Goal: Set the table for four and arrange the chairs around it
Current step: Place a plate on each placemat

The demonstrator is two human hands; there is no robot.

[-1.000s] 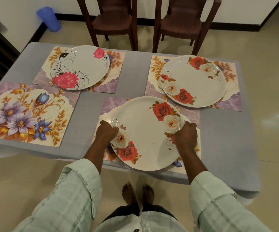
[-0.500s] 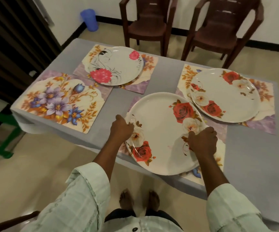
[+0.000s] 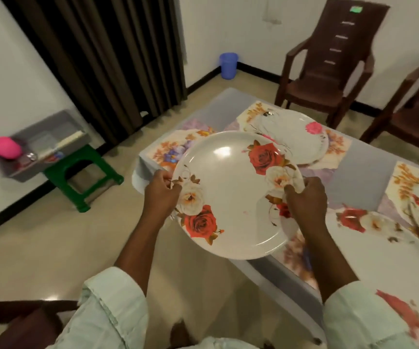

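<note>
At centre frame, both hands hold a rose-patterned plate (image 3: 231,195) lifted above the near-left corner of the worktop (image 3: 369,172). The left hand (image 3: 162,192) has a closed grip on the plate's left rim, thumb on top. The right hand (image 3: 306,197) pinches the right rim likewise. Another rose plate (image 3: 389,250) lies on the worktop at lower right.
</note>
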